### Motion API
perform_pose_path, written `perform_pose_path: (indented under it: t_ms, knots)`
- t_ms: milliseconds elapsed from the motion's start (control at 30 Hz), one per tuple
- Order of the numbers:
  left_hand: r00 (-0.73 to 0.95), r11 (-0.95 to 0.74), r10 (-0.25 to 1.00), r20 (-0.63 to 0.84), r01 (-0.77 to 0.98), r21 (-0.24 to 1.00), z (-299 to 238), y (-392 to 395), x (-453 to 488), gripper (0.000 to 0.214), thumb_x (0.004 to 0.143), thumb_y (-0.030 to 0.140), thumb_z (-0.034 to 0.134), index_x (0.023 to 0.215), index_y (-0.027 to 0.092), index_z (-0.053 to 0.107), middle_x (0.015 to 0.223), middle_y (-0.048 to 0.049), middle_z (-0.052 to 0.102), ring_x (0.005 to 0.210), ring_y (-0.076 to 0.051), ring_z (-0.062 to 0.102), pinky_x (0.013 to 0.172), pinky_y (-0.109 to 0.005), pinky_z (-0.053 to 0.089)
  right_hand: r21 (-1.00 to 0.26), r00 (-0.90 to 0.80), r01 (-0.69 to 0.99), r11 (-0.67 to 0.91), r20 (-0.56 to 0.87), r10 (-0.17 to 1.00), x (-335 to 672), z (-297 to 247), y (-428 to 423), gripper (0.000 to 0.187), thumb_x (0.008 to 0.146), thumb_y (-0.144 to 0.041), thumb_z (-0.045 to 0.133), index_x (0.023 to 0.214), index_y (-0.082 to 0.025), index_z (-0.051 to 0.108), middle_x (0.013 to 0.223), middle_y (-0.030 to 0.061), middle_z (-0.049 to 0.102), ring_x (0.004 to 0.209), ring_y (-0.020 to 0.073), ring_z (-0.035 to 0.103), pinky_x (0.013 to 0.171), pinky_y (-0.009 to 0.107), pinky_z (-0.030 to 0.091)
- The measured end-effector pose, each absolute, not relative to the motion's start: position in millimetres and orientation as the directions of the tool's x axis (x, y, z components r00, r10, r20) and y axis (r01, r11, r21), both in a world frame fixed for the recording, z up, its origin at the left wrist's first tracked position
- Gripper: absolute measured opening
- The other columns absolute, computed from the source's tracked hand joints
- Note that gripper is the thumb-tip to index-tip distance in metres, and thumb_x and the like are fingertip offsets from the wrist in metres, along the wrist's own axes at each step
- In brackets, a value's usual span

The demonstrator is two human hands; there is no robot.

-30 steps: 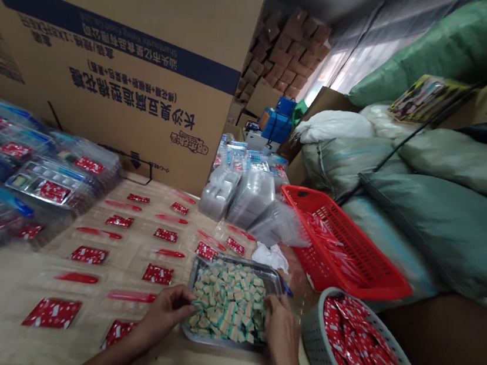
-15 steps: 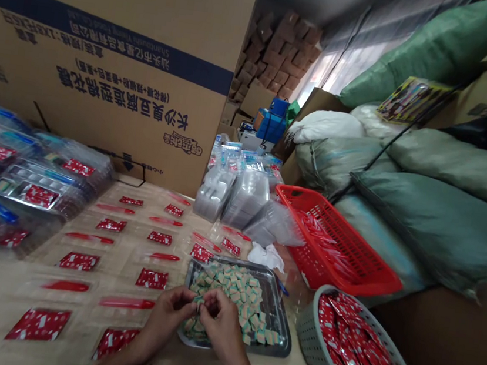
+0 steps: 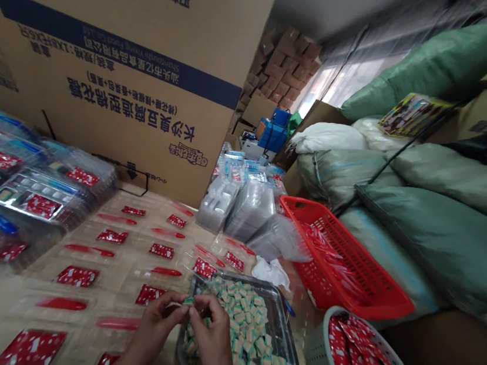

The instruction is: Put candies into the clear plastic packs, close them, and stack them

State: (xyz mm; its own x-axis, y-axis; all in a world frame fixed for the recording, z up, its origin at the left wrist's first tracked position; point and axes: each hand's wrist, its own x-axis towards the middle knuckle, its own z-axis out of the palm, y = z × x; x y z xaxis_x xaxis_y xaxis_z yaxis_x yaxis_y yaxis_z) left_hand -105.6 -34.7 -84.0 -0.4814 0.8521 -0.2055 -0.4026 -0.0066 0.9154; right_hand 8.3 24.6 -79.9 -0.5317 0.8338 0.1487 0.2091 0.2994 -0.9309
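My left hand [image 3: 154, 325] and my right hand [image 3: 212, 337] meet at the bottom centre, over the left edge of a metal tray [image 3: 283, 347] filled with small green-and-tan wrapped pieces [image 3: 248, 319]. Both hands pinch a few of these small pieces [image 3: 188, 301] between their fingertips. Left of the hands, clear open trays with red packets [image 3: 77, 276] and red spoons [image 3: 62, 303] lie in rows on the table.
A grey round basket [image 3: 320, 352] of red sachets stands at the bottom right, a red basket [image 3: 380, 300] behind it. Stacks of clear lids [image 3: 249, 207] sit behind the tray. Filled packs [image 3: 37, 198] pile at left. A big cardboard box [image 3: 129, 62] stands behind; green sacks [image 3: 442, 230] at right.
My right hand left the tray's right side and came over to my left hand at the tray's left edge. Both now pinch small pieces together. The view shifted slightly.
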Motion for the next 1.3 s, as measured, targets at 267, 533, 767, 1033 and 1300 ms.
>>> perform_pose_path:
  t_ms: [267, 533, 767, 1033, 1300]
  knots:
    - [-0.642, -0.002, 0.743, -0.188, -0.284, 0.959, -99.5, -35.1, -132.6, 0.057, 0.047, 0.048, 0.080, 0.093, 0.019, 0.064, 0.084, -0.0033, 0.066, 0.076, -0.019, 0.062, 0.069, -0.029, 0.052, -0.706, -0.530, 0.528, 0.472, 0.161, 0.833, -32.8, -77.7, 172.1, 0.012, 0.073, -0.011, 0.051, 0.074, -0.013, 0.063, 0.071, 0.0025, 0.065, 0.068, 0.0150, 0.057, 0.065, 0.024, 0.043]
    - [-0.622, 0.027, 0.754, -0.211, -0.293, 0.956, -113.7, -47.1, -152.4, 0.057, 0.049, 0.053, 0.078, 0.093, 0.020, 0.061, 0.075, -0.0017, 0.067, 0.073, -0.020, 0.062, 0.066, -0.031, 0.052, -0.527, -0.543, 0.690, 0.496, 0.076, 0.836, -43.4, -102.7, 200.4, 0.019, 0.073, -0.004, 0.053, 0.076, -0.013, 0.070, 0.083, 0.0086, 0.070, 0.080, 0.0175, 0.062, 0.072, 0.024, 0.041]
    - [-0.578, 0.091, 0.796, -0.179, -0.178, 0.980, -103.4, -39.3, -142.6, 0.044, 0.053, 0.044, 0.074, 0.088, 0.018, 0.065, 0.078, -0.0041, 0.068, 0.078, -0.022, 0.063, 0.072, -0.032, 0.051, -0.425, -0.470, 0.792, 0.438, 0.031, 0.882, -49.8, -99.8, 193.4, 0.021, 0.080, -0.007, 0.049, 0.085, -0.010, 0.069, 0.088, 0.0139, 0.068, 0.081, 0.0202, 0.061, 0.069, 0.026, 0.039]
    - [-0.060, 0.083, 0.997, -0.058, 0.714, 0.695, -81.2, -26.5, -107.3, 0.021, 0.078, 0.015, 0.048, 0.075, 0.017, 0.069, 0.086, -0.0109, 0.066, 0.087, -0.025, 0.059, 0.080, -0.037, 0.043, -0.455, -0.542, 0.725, 0.517, 0.085, 0.836, 2.9, -68.7, 165.4, 0.021, 0.087, -0.016, 0.047, 0.091, -0.014, 0.068, 0.103, 0.0100, 0.064, 0.094, 0.0183, 0.058, 0.080, 0.025, 0.040]
    - [-0.049, 0.104, 0.989, -0.141, 0.901, 0.421, -83.8, -6.3, -88.4, 0.021, 0.068, 0.003, 0.050, 0.076, 0.013, 0.067, 0.093, -0.0147, 0.066, 0.096, -0.028, 0.054, 0.079, -0.038, 0.039, -0.593, -0.798, 0.467, 0.656, 0.038, 0.602, 66.1, -85.4, 71.1, 0.023, 0.074, -0.002, 0.052, 0.079, -0.020, 0.066, 0.082, 0.0007, 0.060, 0.076, 0.0142, 0.056, 0.066, 0.022, 0.039]
